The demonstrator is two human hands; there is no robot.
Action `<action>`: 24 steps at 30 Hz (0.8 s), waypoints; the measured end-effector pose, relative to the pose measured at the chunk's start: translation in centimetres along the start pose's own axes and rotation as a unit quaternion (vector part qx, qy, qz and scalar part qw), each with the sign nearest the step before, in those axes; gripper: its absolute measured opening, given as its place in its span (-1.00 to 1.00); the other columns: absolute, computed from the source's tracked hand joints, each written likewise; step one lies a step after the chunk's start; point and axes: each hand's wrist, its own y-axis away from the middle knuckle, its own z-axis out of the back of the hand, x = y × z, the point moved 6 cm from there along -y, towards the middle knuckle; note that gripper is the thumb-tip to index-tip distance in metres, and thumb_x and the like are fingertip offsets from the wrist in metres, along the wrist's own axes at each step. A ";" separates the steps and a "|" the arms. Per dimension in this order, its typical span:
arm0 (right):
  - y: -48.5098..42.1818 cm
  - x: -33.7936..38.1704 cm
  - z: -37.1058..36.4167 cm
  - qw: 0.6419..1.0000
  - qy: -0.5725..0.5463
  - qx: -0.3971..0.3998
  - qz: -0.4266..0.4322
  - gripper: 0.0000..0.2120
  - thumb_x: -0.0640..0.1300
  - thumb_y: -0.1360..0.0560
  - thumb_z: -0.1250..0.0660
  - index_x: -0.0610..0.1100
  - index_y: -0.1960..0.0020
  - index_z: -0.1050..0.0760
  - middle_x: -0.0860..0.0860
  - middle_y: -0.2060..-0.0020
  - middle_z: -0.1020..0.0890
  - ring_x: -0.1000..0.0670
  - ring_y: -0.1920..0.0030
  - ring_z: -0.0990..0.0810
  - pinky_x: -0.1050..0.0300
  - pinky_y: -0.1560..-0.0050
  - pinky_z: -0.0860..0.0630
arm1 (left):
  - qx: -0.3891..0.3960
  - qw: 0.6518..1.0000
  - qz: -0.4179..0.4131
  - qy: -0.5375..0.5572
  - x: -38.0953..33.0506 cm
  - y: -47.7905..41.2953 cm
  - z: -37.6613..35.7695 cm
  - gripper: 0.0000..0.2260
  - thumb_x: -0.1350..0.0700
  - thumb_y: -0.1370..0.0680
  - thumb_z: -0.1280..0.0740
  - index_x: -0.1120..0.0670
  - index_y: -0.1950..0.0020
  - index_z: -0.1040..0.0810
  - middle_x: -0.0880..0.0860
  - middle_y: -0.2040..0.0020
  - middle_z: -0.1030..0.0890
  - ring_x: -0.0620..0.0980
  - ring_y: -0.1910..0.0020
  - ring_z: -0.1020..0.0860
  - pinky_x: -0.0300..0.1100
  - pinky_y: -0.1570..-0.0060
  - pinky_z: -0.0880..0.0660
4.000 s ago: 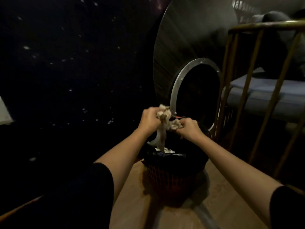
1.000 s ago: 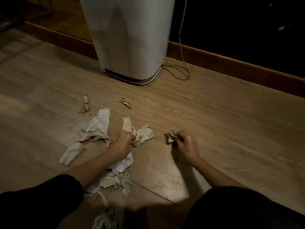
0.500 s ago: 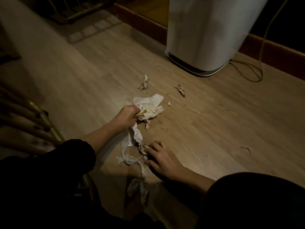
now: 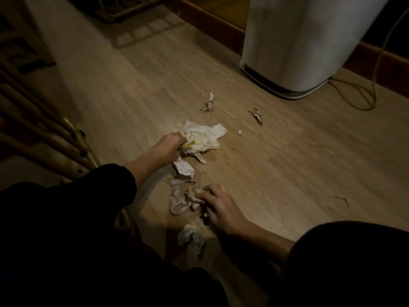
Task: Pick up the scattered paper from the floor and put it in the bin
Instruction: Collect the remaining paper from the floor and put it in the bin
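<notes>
Paper lies scattered on the wood floor (image 4: 287, 173) in a loose line running from about 6 o'clock near the person up to 12 o'clock toward the white appliance (image 4: 305, 41); no bin in view. Largest first: crumpled wad (image 4: 204, 140), centre frame, clenched at its near-left edge by the left hand (image 4: 167, 149), a yellow bit poking out between fingers and paper. Next, tangle of torn strips (image 4: 180, 197) just below it, long axis roughly 12-to-6; right hand (image 4: 219, 207) sits at the tangle's 3 o'clock side, fingers curled onto the strips, pinch looks partial, full closure not clear in the dim light. Flat scrap (image 4: 183, 169) lies between the two hands, untouched. Another crumpled piece (image 4: 190, 239) at 6 o'clock of the right hand, close to the person's body, also loose. Smaller: twisted shred (image 4: 209, 103) at 12 o'clock of the wad, second shred (image 4: 256, 115) at 1 o'clock, tiny fleck (image 4: 239, 132) beside the wad, thin sliver (image 4: 342, 199) well apart at 3 o'clock.

Judgement: right hand is nearer the strips and near piece; left hand nearer the far shreds, reach goes toward 12.
</notes>
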 end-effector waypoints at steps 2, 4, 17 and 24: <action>0.5 0.9 -2.6 0.997 0.035 0.075 -0.001 -0.54 0.14 -0.50 -0.14 -0.05 -0.32 -0.32 -0.12 -0.29 -0.38 -0.14 -0.19 -0.32 -0.09 -0.13 -0.42 | 0.005 1.000 0.000 -0.002 0.0 0.1 -0.2 -0.81 0.38 -0.35 -0.29 0.31 0.06 -0.50 0.33 0.00 -0.54 0.27 -0.01 -0.50 -0.01 0.09 -0.41; 1.7 0.5 -4.7 0.986 0.077 0.146 -0.011 -0.37 0.26 -0.45 -0.09 -0.07 -0.40 -0.21 -0.15 -0.39 -0.29 -0.21 -0.26 -0.28 -0.14 -0.22 -0.38 | 0.016 1.000 -0.002 -0.002 0.0 0.2 -0.6 -0.83 0.37 -0.36 -0.29 0.31 0.06 -0.49 0.33 0.00 -0.54 0.27 -0.02 -0.50 0.00 0.08 -0.41; -1.8 -5.2 4.0 0.996 -0.005 0.073 0.044 -0.70 -0.07 -0.51 -0.13 -0.15 -0.08 -0.56 -0.11 0.00 -0.61 -0.01 0.00 -0.56 0.10 0.02 -0.54 | -0.133 0.974 0.108 0.151 1.6 -1.6 1.8 -0.89 0.35 -0.40 -0.32 0.31 0.10 -0.54 0.35 0.07 -0.56 0.27 0.05 -0.53 0.00 0.10 -0.43; -5.2 -4.9 13.1 0.982 0.021 0.150 0.114 -0.74 -0.08 -0.51 -0.20 -0.19 0.01 -0.59 -0.09 0.12 -0.62 0.13 0.12 -0.53 0.42 0.08 -0.41 | 0.051 0.981 0.101 0.160 -0.9 -3.6 -3.4 -0.37 0.02 -0.33 -0.47 0.10 -0.33 -0.31 0.30 -0.26 -0.36 0.33 -0.24 -0.36 0.08 -0.19 -0.38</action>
